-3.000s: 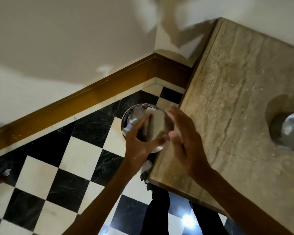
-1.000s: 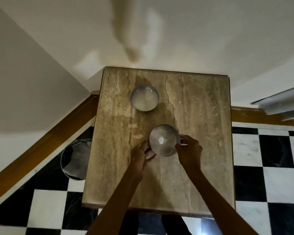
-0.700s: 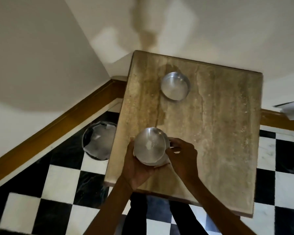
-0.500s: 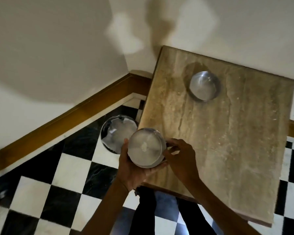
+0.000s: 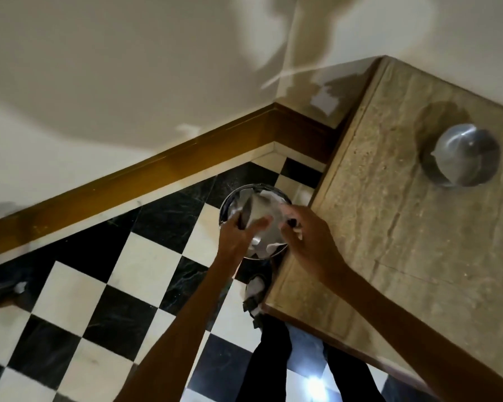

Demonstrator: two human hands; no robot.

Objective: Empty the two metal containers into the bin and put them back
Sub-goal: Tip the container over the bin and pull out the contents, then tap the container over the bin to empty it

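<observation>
Since the frame half a second back, the held metal container [image 5: 254, 217] has gone from upright beside the tabletop's edge to tipped over the bin [image 5: 230, 203], and the view has swung left so less tabletop shows.

Left hand [image 5: 238, 235]: fingers wrapped on the container's left side, closed on it. Right hand [image 5: 308, 233]: fingers curled at the container's right side; contact looks likely, but motion blur keeps me from telling whether it grips or only steadies.

Held container: tilted, directly above the bin's mouth, its outline smeared by blur. White crumpled paper [image 5: 269, 248] shows around it inside the bin; which scraps are falling and which already lie there I cannot tell.

Bin: round, metal-rimmed, on the black-and-white checkered floor [image 5: 79, 300], just beside the tabletop's left edge and near the wooden skirting [image 5: 145, 181].

Second metal container [image 5: 465, 155]: stands on the marble tabletop [image 5: 404, 242] towards the far right, well apart from both hands, casting a dark shadow to its left.

Below the tabletop's near corner, dark trouser legs [image 5: 273, 358] and a sandalled foot [image 5: 254, 288] are in view.
</observation>
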